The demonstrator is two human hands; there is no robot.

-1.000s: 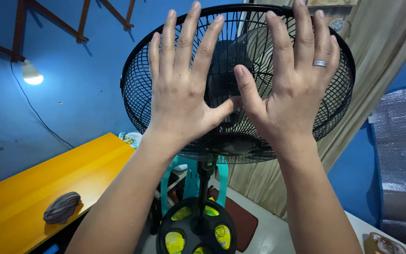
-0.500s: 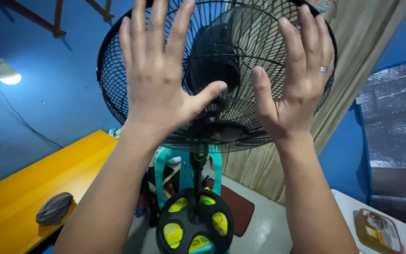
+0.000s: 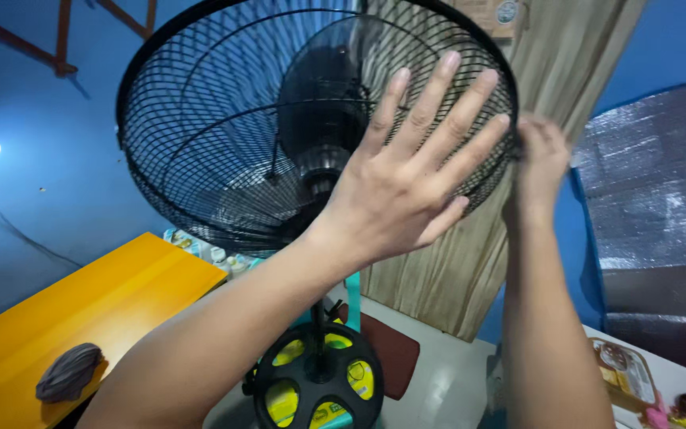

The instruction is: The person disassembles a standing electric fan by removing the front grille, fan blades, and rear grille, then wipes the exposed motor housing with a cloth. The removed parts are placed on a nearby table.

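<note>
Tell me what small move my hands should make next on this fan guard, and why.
Probably close the left hand onto the black fan guard: its fingers lie spread and flat across the mesh, gripping nothing, while the right hand already sits at the rim's right edge.

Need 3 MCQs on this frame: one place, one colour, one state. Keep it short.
1. Where is the right hand?
A. At the right rim of the black wire-cage standing fan
B. On the fan's round base
C. On the orange table

2. What colour is the flat wooden table at lower left?
A. White
B. Orange
C. Green

3. How is the left hand held?
A. In a fist
B. Gripping a cord
C. Open, fingers spread

Answers:
1. A: it sits against the cage's right edge.
2. B: its top is plainly orange, with a grey crumpled cloth lying on it.
3. C: fingers are spread in front of the grille.
</note>
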